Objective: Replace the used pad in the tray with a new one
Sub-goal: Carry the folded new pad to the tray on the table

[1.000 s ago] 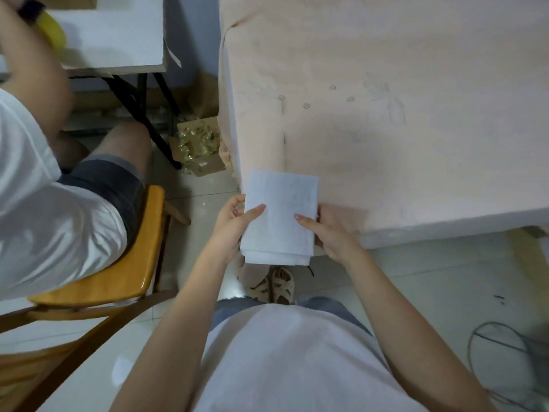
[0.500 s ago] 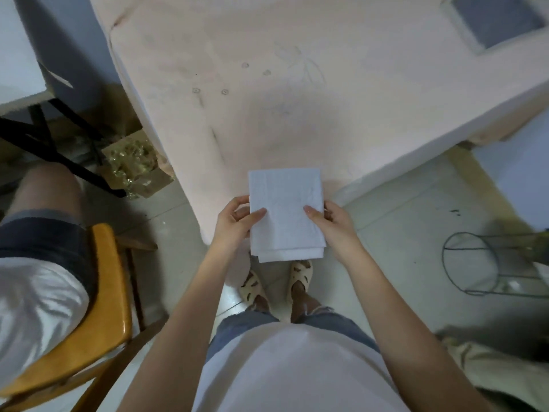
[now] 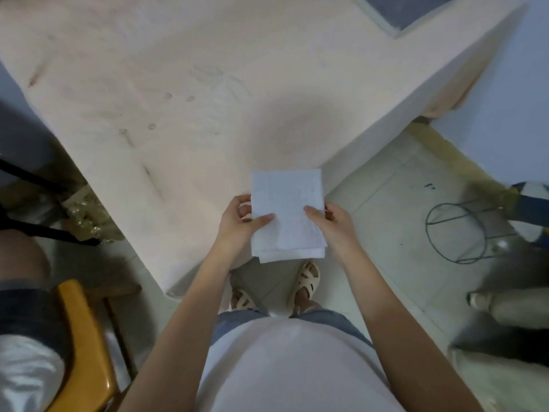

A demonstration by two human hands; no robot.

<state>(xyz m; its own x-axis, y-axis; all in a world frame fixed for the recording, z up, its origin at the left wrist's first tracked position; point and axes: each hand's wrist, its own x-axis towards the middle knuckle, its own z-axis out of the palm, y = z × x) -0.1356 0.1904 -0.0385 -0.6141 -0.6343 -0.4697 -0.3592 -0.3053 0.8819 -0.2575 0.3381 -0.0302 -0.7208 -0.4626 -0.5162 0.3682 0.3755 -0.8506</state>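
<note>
A folded white pad (image 3: 286, 209) is held flat in front of my chest, above the near corner of the pale pink table (image 3: 178, 120). My left hand (image 3: 237, 224) grips its left edge, thumb on top and fingers curled underneath. My right hand (image 3: 334, 224) grips its right edge the same way. At the table's far right corner lies a tray (image 3: 398, 10) with a grey pad inside, cut off by the top of the view.
A seated person on an orange chair (image 3: 86, 346) is at the left. A wire frame (image 3: 463, 233) stands on the tiled floor at the right, next to another person's foot (image 3: 478, 300). A box of crumpled wrappers (image 3: 86, 215) sits under the table's left side.
The view has swung right: the table corner and the tray with the grey pad came into sight. Both hands keep the same hold on the folded pad.
</note>
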